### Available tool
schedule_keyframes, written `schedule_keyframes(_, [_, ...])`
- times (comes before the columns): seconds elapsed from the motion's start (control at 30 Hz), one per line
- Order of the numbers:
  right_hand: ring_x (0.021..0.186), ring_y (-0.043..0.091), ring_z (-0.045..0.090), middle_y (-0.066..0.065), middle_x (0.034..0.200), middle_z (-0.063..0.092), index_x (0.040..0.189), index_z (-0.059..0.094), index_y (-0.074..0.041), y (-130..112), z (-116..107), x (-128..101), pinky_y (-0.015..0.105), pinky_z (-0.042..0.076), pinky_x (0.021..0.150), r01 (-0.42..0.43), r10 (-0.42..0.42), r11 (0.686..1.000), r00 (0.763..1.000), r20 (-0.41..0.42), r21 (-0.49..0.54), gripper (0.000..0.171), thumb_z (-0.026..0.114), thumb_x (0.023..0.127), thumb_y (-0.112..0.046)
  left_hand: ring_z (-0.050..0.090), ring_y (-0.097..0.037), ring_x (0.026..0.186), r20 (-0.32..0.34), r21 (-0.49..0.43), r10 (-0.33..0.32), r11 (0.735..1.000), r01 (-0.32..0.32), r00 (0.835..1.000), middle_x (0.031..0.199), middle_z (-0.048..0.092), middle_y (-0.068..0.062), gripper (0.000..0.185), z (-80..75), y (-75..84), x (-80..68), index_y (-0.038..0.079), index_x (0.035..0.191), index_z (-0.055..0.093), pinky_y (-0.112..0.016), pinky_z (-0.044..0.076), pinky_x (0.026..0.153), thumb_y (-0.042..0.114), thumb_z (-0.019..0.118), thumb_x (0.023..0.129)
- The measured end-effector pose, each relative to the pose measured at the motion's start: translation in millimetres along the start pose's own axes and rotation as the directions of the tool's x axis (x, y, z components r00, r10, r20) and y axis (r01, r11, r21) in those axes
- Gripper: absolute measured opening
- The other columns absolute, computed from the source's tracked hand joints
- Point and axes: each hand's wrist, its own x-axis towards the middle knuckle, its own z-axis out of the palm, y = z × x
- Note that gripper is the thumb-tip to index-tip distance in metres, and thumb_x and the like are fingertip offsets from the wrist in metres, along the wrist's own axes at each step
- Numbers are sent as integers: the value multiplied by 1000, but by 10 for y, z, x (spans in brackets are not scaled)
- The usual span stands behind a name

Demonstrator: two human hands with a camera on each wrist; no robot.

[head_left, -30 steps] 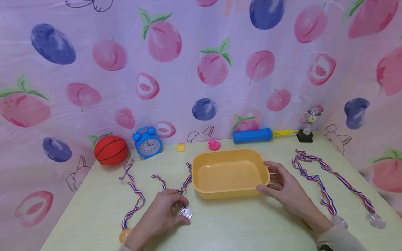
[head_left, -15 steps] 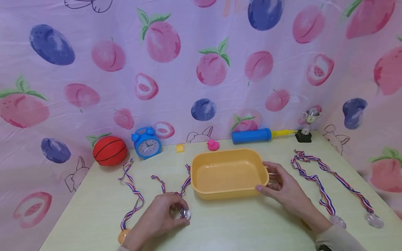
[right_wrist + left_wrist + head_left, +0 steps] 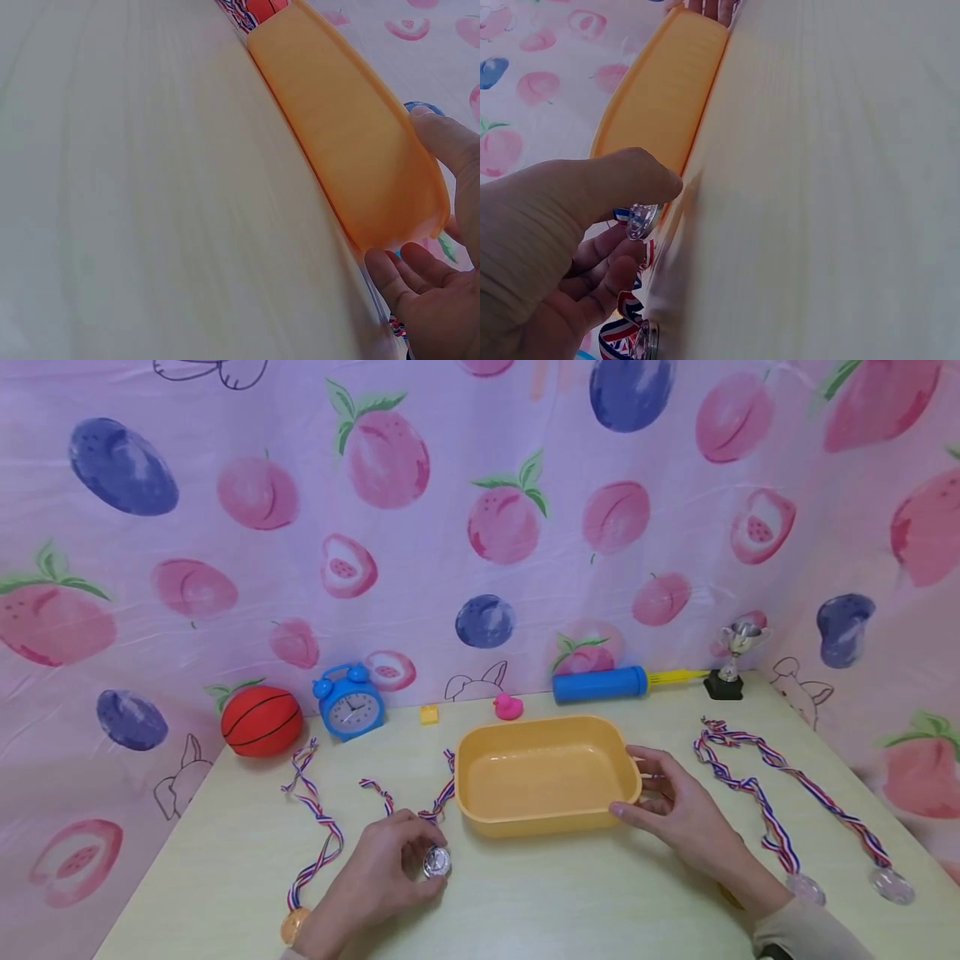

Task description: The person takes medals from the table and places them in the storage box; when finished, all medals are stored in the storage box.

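On the table point(image 3: 540, 902), centre: the yellow basin point(image 3: 547, 777) is sitting open side up. Clock positions below are as seen from it in the head view. At 8, the left hand point(image 3: 386, 864) is pinching the silver medal point(image 3: 437, 862) between thumb and curled fingers, gap just medal-wide; disc is tilting, outside the basin. Can't tell if its rim is touching the table. Between 3 and 4, the right hand point(image 3: 678, 814) is gripping the basin's end: thumb on the rim, bent fingers at the outer wall, partly spread. Gold medal point(image 3: 294, 927) is lying at 8, further out, by the left wrist. Pink duck point(image 3: 508, 707) is sitting at 11, blue pump point(image 3: 600, 684) is lying at 1, trophy cup point(image 3: 727, 664) is standing at 2.
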Motion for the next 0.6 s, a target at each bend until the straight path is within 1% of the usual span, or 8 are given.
schedule_keyframes(0.1, [128,33,67,13,151,58,168,43,-26,-10,8,0,17,58,98,2,-2,1000,1000,-1,7,94,93,92,-46,63,-12,87,-7,-13,-8,1000,8,1000,95,65,10,32,-5,-2,-8,24,107,80,-25,59,74,17,99,82])
schedule_keyframes(0.23, [129,33,67,14,152,58,169,42,-25,-19,3,-3,17,58,97,5,-5,1000,1000,-1,6,94,92,92,-45,65,-12,87,-18,-18,-2,1000,2,1000,94,67,11,32,-5,-11,-16,23,107,81,-25,60,75,16,99,82])
schedule_keyframes(0.47, [129,32,67,13,151,58,169,42,-26,-17,7,-1,17,58,97,-9,9,1000,1000,-3,-1,95,92,92,-48,64,-15,87,-26,-32,-46,998,46,999,95,68,9,33,-17,-2,7,21,109,82,-24,59,73,18,101,81])
schedule_keyframes(0.6, [129,32,67,13,152,58,169,41,-25,-21,2,-3,18,58,98,7,-7,1000,1000,4,12,93,92,93,-44,62,-17,87,-65,-31,-71,997,69,995,94,65,8,35,-25,13,31,20,109,81,-24,57,71,18,101,80])
